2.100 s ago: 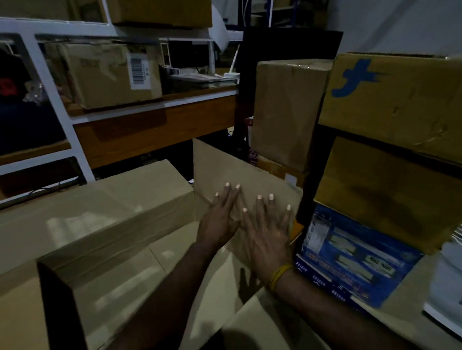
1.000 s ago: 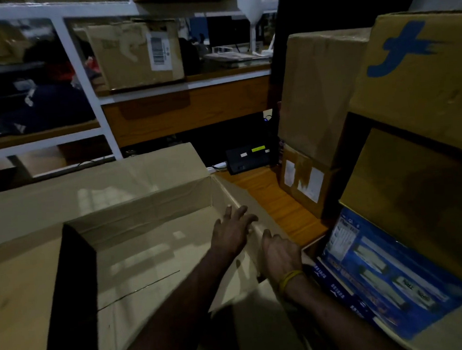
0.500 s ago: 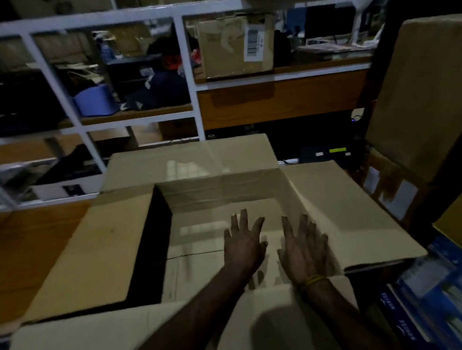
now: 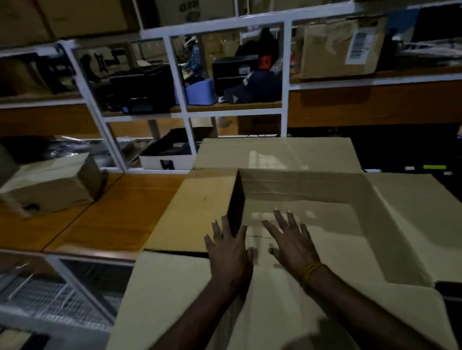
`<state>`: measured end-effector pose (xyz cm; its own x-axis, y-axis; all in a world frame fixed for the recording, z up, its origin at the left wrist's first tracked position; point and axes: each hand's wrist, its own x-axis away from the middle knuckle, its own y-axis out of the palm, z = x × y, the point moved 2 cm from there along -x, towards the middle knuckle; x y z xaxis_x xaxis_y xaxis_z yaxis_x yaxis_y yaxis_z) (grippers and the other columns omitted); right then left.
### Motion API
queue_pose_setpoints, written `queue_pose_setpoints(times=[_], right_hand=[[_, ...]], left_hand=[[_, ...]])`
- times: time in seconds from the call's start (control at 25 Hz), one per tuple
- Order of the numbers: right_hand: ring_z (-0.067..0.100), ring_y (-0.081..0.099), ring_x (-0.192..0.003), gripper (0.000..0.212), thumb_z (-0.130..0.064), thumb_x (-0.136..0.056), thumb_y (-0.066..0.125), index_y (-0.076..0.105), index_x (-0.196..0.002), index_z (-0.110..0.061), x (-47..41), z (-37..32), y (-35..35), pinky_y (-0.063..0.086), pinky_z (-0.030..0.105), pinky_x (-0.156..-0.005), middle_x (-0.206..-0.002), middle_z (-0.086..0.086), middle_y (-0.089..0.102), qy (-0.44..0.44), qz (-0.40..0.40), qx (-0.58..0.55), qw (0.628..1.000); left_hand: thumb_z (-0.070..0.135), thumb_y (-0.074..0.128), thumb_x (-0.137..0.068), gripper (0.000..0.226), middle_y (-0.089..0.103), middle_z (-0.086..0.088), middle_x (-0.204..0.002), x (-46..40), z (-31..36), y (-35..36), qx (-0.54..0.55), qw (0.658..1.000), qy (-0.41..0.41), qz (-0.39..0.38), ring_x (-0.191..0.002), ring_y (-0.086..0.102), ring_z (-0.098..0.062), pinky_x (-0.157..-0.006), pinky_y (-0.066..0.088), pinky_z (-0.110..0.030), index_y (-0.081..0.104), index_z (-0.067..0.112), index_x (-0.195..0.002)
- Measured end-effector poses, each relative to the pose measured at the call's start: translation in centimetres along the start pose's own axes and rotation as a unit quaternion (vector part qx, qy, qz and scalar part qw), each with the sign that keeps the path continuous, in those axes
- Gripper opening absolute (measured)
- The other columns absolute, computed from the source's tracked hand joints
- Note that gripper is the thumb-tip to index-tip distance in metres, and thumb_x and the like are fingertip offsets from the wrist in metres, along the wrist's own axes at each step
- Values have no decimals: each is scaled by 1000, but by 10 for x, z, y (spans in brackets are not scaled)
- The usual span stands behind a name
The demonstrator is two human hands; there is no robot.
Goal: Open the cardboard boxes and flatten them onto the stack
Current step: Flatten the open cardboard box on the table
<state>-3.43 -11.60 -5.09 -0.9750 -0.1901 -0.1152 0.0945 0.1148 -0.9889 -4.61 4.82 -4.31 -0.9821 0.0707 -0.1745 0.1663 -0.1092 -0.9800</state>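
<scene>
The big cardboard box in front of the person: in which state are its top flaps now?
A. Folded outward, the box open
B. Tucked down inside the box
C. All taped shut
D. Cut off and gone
A: the big cardboard box stands open, its flaps spread outward on every side, and the left hand and right hand lie with straight fingers at its near edge.

A white shelf frame (image 4: 180, 69) is standing behind the wooden desk (image 4: 113, 217), holding a black printer (image 4: 141, 89), a blue container (image 4: 200, 91) and a labelled carton (image 4: 338, 49).
</scene>
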Motion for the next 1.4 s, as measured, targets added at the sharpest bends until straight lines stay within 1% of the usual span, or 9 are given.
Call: queue_pose_setpoints(times=[0.16,0.4,0.6,0.72,0.88,1.0,1.12,1.28,1.4], right_hand=[[31,-5,-152,65,-32,-100,53,18,-155,-36,-13,-41,1,11,54,-119,-166,2,-3,-67,-34,36,997],[27,-3,-153,79,-37,-98,56,1,-156,-39,-41,-70,5,9,57,-118,-166,-2,-6,-114,-92,18,989],[22,-12,-152,102,-47,-94,58,-27,-149,-41,-61,-79,2,9,57,-121,-162,-7,-26,-144,-60,-53,986],[21,-16,-150,110,-42,-93,62,-35,-144,-40,-92,-95,-2,7,51,-121,-160,-6,-30,-204,10,-99,974],[21,-11,-152,107,-32,-93,62,-29,-150,-33,-131,-124,-5,7,45,-120,-165,0,-15,-273,89,-132,949],[26,0,-153,96,-26,-93,60,-12,-156,-23,-154,-147,-4,9,43,-120,-166,7,3,-296,92,-130,942],[34,15,-151,89,-22,-90,65,7,-157,-18,-171,-171,1,20,51,-120,-163,15,17,-342,78,-62,934],[30,-4,-153,95,-22,-92,64,-4,-157,-29,-185,-197,11,20,56,-119,-166,4,-5,-383,15,-15,924],[29,-5,-152,109,-18,-89,68,-19,-153,-39,-190,-214,19,22,57,-115,-165,-3,-18,-395,-17,-5,918]], left_hand=[[48,47,-97,38,9,-14,-164,22,-32,-7,-3,1000,-13,8,-150,2,-43,-114,16,-62,59,34,-130],[57,38,-98,55,-11,-14,-164,24,-53,-13,-37,999,-37,-9,-149,-13,-41,-115,5,-63,33,38,-150],[63,76,-69,83,30,-22,-157,26,-61,-9,-41,994,-74,76,-140,35,-46,-100,39,-65,53,28,-141],[58,73,-73,95,9,-22,-163,19,-66,-23,-14,985,-86,150,-148,16,-43,-109,34,-62,34,21,-153],[50,58,-87,90,-5,-20,-164,8,-75,-33,-14,970,-82,227,-152,0,-36,-118,18,-54,17,12,-157],[49,55,-90,87,-3,-18,-164,2,-87,-27,-54,972,-88,210,-152,2,-34,-118,17,-52,16,9,-157],[49,61,-86,92,1,-19,-164,3,-110,-17,-80,975,-125,164,-152,4,-34,-117,17,-51,17,11,-157],[59,60,-81,91,7,-19,-162,-1,-150,-12,-91,972,-196,88,-151,8,-35,-118,18,-53,28,15,-154],[64,50,-87,87,3,-17,-164,-6,-172,-15,-104,969,-222,37,-151,0,-38,-118,12,-57,23,19,-156]])
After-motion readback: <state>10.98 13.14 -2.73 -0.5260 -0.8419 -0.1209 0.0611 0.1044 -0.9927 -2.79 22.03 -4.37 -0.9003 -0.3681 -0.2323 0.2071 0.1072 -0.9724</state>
